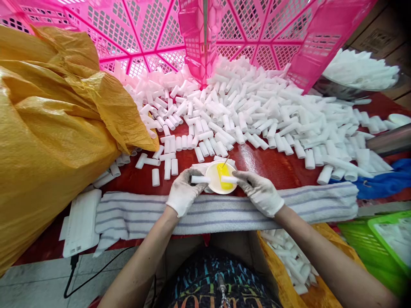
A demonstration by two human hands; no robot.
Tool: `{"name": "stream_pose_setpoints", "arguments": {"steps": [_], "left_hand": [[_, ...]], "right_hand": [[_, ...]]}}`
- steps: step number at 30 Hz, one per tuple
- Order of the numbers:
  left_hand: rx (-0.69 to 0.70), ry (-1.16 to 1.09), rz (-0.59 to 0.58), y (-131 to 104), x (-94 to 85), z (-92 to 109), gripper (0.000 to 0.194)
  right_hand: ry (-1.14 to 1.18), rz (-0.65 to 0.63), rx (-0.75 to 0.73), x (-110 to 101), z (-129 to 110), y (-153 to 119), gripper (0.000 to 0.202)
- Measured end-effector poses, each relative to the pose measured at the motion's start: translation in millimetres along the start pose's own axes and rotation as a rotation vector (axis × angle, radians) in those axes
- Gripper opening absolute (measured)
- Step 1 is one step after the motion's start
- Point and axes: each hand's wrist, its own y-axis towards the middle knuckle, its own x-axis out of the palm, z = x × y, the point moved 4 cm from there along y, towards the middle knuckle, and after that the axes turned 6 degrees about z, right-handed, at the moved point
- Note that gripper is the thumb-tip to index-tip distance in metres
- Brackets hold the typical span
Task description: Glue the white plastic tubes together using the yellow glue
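My left hand [186,190], in a white glove, pinches a short white tube [199,179] lying level at the left rim of a small white dish [212,187]. From the right, my gloved right hand [257,190] grips another white tube [228,179], whose free end is over the yellow patch [222,171] in the dish. Whether that end touches the yellow cannot be told. A thin stick [226,161] leans up out of the dish. Just beyond the dish lie a few more white tubes.
A large heap of white tubes [257,107] spreads over the red table [247,158] against pink crates [266,25]. To the left bulges a yellow sack [48,128]. A striped towel [224,214] lines the front edge, beside a white power strip [83,218]. A metal bowl [340,87] stands far right.
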Motion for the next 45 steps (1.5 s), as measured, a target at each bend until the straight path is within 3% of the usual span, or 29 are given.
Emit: {"name": "stream_pose_setpoints", "arguments": {"steps": [7,10,12,15,18,21,25,31,35,38,45], "left_hand": [[-0.086,-0.237,-0.027,-1,0.6,4,0.042],[-0.026,-0.215,-0.012,-3,-3.4,11,0.038],[0.045,-0.210,-0.017,-8,-4.6,18,0.036],[0.115,-0.182,-0.083,-19,1.4,27,0.035],[0.213,0.048,-0.195,-34,15.0,35,0.032],[0.371,0.275,-0.258,-45,26.3,39,0.029],[0.491,0.367,-0.260,-50,30.6,41,0.030],[0.368,0.417,-0.250,-52,28.8,45,0.038],[0.344,0.433,-0.205,-53,28.9,50,0.040],[0.320,0.427,-0.211,-52,30.5,52,0.042],[0.200,0.394,-0.240,-46,30.3,49,0.052]], "right_hand": [[-0.018,0.061,-0.238,-2,-11,-7,0.009],[-0.089,0.022,-0.244,-6,-21,-16,0.002],[-0.017,0.018,-0.138,-11,-28,-20,0.005],[0.192,0.129,0.176,-20,-35,-21,0.025],[0.366,0.208,0.433,-22,-39,-18,0.039],[0.414,0.179,0.520,-17,-41,-13,0.043],[0.275,0.165,0.474,-17,-45,-13,0.043],[0.153,0.154,0.176,-20,-69,-16,0.032],[0.135,0.118,0.061,-17,-77,-17,0.027],[0.144,0.121,0.066,-16,-75,-16,0.028],[0.217,0.114,0.269,-14,-60,-6,0.037]]}}
